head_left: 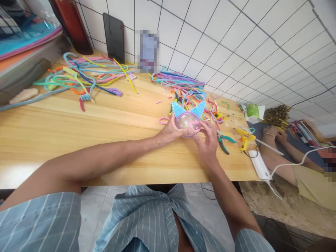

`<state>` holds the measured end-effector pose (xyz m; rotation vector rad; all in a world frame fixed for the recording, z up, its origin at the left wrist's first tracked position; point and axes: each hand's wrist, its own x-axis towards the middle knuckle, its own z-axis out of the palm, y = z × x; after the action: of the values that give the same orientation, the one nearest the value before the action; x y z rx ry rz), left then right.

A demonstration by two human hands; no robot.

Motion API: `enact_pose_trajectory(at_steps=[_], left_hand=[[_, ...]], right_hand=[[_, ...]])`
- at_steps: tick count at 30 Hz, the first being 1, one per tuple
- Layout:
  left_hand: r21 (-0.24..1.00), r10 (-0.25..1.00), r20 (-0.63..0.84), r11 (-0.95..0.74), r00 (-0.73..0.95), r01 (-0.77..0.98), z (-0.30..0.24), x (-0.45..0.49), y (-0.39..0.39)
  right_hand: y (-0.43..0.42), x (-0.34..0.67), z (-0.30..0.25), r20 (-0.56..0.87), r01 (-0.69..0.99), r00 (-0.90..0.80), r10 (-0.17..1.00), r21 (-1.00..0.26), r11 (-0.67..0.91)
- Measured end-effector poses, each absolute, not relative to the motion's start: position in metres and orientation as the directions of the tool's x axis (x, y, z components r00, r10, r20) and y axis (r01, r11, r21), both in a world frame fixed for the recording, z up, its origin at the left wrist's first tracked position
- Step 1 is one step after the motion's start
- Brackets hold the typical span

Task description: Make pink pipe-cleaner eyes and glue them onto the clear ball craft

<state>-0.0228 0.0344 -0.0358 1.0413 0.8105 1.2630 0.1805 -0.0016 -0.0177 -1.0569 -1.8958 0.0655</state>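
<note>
Between my two hands is a clear round ball [183, 121] with a purple rim and two blue pointed ears [200, 108] on top. My left hand [171, 132] grips its left side, with the thumb along the lower edge. At the right side, my right hand [207, 138] pinches a small pink pipe cleaner loop [194, 125] against the front of the ball. Another pink ring [163, 120] lies on the table just left of my left hand. Green-handled pliers [223, 141] rest to the right of my right hand.
Loose pipe cleaners [81, 75] spread over the back left, and a bundle [181, 82] lies behind the ball. A yellow glue gun [245, 138] and a white power strip [259, 164] sit at the right. A dark phone [114, 36] leans on the tiled wall. Another person's hands [274, 133] are at far right.
</note>
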Motion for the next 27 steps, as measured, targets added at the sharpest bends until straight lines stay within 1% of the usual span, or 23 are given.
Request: enact_pose_trajectory(at_steps=[3, 5, 9, 13, 15, 18, 21, 24, 27], left_hand=[[0.908, 0.985, 0.052, 0.022, 0.165, -0.418, -0.036, -0.025, 0.036], [0.901, 0.987, 0.054, 0.015, 0.148, -0.433, -0.038, -0.025, 0.038], [0.915, 0.993, 0.069, -0.026, 0.094, -0.402, -0.04, -0.026, 0.039], [0.917, 0.992, 0.115, -0.084, 0.057, -0.39, -0.039, -0.028, 0.037], [0.923, 0.99, 0.126, -0.095, 0.058, -0.374, -0.038, -0.029, 0.035], [0.939, 0.99, 0.119, -0.088, 0.075, -0.331, -0.037, -0.033, 0.035], [0.947, 0.987, 0.128, -0.094, 0.093, -0.306, -0.037, -0.036, 0.035], [0.96, 0.987, 0.13, -0.102, 0.09, -0.262, -0.039, -0.038, 0.036], [0.971, 0.993, 0.106, -0.095, 0.041, -0.219, -0.041, -0.038, 0.036]], right_hand=[[-0.001, 0.173, -0.012, 0.706, 0.697, -0.252, 0.662, -0.342, 0.631], [0.001, 0.171, -0.011, 0.711, 0.693, -0.293, 0.639, -0.303, 0.654], [0.01, 0.172, -0.014, 0.731, 0.677, -0.336, 0.593, -0.25, 0.692], [0.016, 0.175, -0.021, 0.77, 0.663, -0.358, 0.528, -0.189, 0.724], [0.018, 0.175, -0.023, 0.775, 0.657, -0.381, 0.504, -0.157, 0.738], [0.02, 0.173, -0.026, 0.781, 0.691, -0.382, 0.494, -0.113, 0.714], [0.021, 0.17, -0.03, 0.792, 0.7, -0.359, 0.493, -0.121, 0.704], [0.021, 0.169, -0.032, 0.788, 0.656, -0.347, 0.51, -0.185, 0.732], [0.018, 0.17, -0.034, 0.794, 0.623, -0.316, 0.519, -0.239, 0.745]])
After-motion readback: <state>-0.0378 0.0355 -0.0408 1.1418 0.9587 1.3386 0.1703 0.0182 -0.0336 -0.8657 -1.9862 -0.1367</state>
